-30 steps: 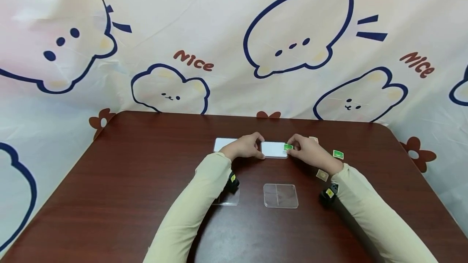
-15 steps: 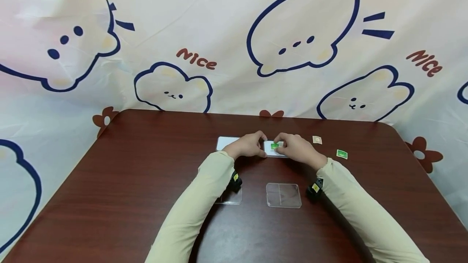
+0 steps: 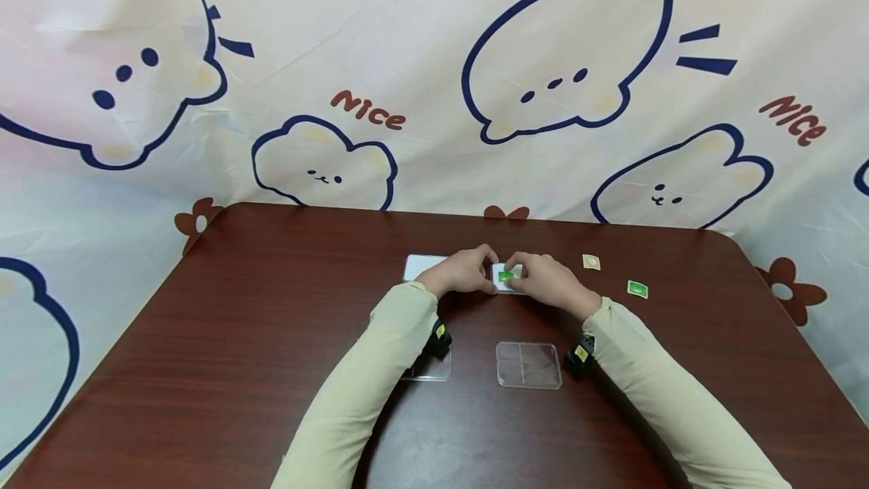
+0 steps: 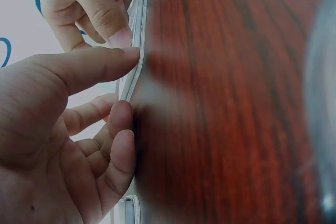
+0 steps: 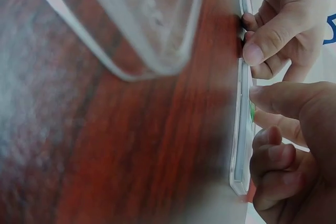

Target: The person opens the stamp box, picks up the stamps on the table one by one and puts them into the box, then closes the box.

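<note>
The green card [image 3: 505, 276] is at the white face of the clear-edged case [image 3: 498, 269], between the two hands. Whether the card touches that face or sits slightly above it cannot be determined.

Orientation: the long axis of the case runs left to right across the person's front. The long axis of the card appears roughly parallel to it. The right-wrist view places the card nearer the left end of the case than the right.

Right hand [image 3: 548, 278]: this is the nearer hand. The fingers are curled, and thumb and index pinch the card from its right side; the card lies leftward of the palm.

Left hand [image 3: 464, 270]: thumb and index are bent around the left end of the case and hold it. These fingers are just beside the card, apparently apart from it.

Critical relation: as a judgement, any adjustment turns on the card's alignment with the long edges of the case, with the left hand serving as the end stop.

Adjacent items: a beige card [image 3: 591, 262] and a second green card [image 3: 637, 289] lie on the surface [image 3: 285, 323], to the right.
</note>
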Demonstrator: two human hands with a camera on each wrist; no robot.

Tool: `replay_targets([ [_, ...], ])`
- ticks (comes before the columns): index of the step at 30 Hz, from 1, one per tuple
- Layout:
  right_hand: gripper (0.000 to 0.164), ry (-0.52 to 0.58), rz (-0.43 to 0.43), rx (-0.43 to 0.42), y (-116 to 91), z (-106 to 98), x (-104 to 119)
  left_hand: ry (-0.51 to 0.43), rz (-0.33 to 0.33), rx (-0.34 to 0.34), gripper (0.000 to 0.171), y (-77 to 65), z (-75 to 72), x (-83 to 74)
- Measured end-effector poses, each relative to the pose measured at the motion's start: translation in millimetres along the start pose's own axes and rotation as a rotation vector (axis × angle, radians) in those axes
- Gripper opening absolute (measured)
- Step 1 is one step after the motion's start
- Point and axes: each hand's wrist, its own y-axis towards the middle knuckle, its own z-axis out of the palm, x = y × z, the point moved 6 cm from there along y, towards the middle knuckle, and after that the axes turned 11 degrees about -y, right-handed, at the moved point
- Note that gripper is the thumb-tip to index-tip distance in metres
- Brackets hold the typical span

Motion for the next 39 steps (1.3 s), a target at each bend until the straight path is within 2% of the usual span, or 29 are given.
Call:
replay_targets([
  [10, 0.034, -0.010, -0.004, -0.016, -3, -1, -6, 0.015, 0.006, -0.006, 0.052, 2.2, 1.6, -2.6],
  [17, 0.032, 0.011, -0.006, -0.068, -12, -11, -21, 0.016, 0.008, -0.015, 0.052, 3.3, 0.8, -0.5],
  [21, 0.034, 0.032, -0.007, -0.084, -22, -20, -35, 0.007, 0.013, -0.019, 0.053, 1.9, -0.5, -0.7],
  [26, 0.036, 0.009, 0.043, -0.105, -38, -31, -59, 0.000, 0.019, -0.022, 0.052, 0.8, -1.5, -1.2],
  [39, 0.039, 0.001, 0.123, -0.123, -76, -45, -121, -0.004, 0.004, -0.015, 0.053, -0.6, 0.3, -0.4],
])
